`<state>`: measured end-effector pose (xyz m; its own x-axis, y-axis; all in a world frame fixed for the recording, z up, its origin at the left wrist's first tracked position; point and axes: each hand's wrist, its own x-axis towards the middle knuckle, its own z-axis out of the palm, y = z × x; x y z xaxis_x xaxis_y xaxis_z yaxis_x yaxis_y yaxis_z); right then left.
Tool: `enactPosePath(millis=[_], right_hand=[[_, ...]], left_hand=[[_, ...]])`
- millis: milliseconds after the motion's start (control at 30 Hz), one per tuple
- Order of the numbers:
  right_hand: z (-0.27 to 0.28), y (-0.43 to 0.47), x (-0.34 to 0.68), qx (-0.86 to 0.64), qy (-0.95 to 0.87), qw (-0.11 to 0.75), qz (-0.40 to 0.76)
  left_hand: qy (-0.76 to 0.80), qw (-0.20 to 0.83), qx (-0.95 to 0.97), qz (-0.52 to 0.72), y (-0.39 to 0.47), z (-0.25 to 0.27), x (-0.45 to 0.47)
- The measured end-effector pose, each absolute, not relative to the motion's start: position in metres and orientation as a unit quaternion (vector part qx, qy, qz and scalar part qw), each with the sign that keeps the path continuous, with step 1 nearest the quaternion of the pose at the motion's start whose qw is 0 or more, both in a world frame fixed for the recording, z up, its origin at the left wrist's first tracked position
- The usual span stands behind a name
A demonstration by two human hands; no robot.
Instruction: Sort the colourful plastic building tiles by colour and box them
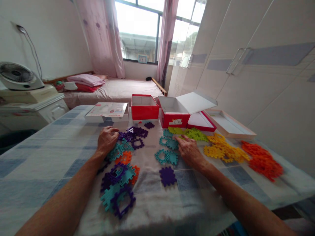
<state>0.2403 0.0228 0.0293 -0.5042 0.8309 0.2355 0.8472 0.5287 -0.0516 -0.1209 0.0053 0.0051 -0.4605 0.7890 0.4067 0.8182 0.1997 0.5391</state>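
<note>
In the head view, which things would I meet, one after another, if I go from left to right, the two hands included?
White fan → left hand → left red box → front purple square → right hand → yellow pieces → red-orange pieces.

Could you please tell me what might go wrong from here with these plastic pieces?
In the mixed pile on the left, purple, teal and orange pieces overlap, so one could be missed beneath another. The right grip is close to both the teal pieces and green pieces, so a careless sweep might mix them. The yellow pile sits right beside the orange-red pile, so those could mingle too.
</note>
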Motion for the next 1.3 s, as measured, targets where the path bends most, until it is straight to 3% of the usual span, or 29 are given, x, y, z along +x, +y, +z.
enactPosePath(millis=[300,600,800,900,1067,1300], right_hand=[[0.032,0.036,0.263,-0.507,-0.848,0.109,-0.110],[0.035,0.061,0.237,-0.446,-0.882,0.128,-0.080],[0.033,0.080,0.230,-0.485,-0.863,0.090,-0.107],[0.031,0.078,0.234,-0.499,-0.852,0.112,-0.115],[0.029,0.071,0.233,-0.462,-0.879,0.108,-0.051],[0.050,0.039,0.194,-0.363,-0.911,0.192,0.039]], left_hand=[[-0.776,0.018,-0.518,-0.360,0.005,0.004,-0.120],[-0.771,0.018,-0.523,-0.362,0.004,0.005,-0.120],[-0.769,0.017,-0.523,-0.366,0.004,0.005,-0.121],[-0.768,0.015,-0.523,-0.370,0.004,0.004,-0.120],[-0.763,0.014,-0.522,-0.381,0.004,0.005,-0.117],[-0.756,0.005,-0.512,-0.407,0.005,0.004,-0.115]])
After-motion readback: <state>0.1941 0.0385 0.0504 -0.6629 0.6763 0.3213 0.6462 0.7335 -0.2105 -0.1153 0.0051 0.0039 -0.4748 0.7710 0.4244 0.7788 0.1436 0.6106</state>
